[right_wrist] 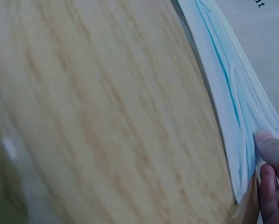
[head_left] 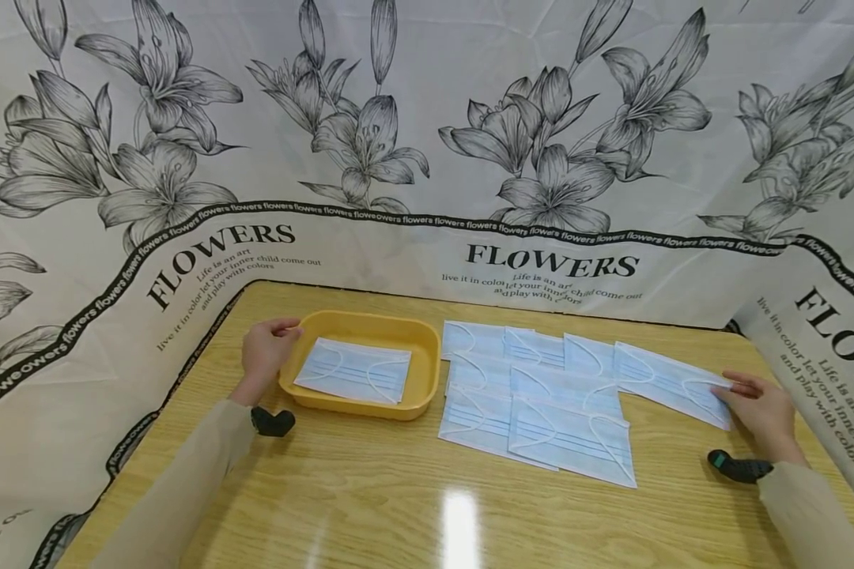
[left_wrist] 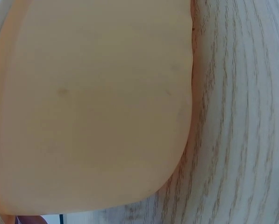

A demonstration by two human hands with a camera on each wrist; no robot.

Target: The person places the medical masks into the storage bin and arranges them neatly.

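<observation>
My left hand (head_left: 265, 354) grips the left rim of a yellow plastic tray (head_left: 430, 371), fingertips at its upper left edge. Inside the tray lies one light blue face mask (head_left: 353, 370). At the right, my right hand (head_left: 763, 411) pinches the right end of another face mask (head_left: 672, 382) between thumb and fingers; the right wrist view shows the thumb (right_wrist: 274, 150) pressing on this mask (right_wrist: 237, 112). The left end of that mask rests by the overlapping masks. In the left wrist view the tray's side (left_wrist: 92, 112) fills most of the picture, and the left fingers are nearly all hidden.
Several overlapping face masks (head_left: 569, 435) lie in rough rows between the tray and my right hand. They rest on a wood-grain table (head_left: 370, 490). A white cloth printed with flowers (head_left: 370, 150) stands along the back and both sides.
</observation>
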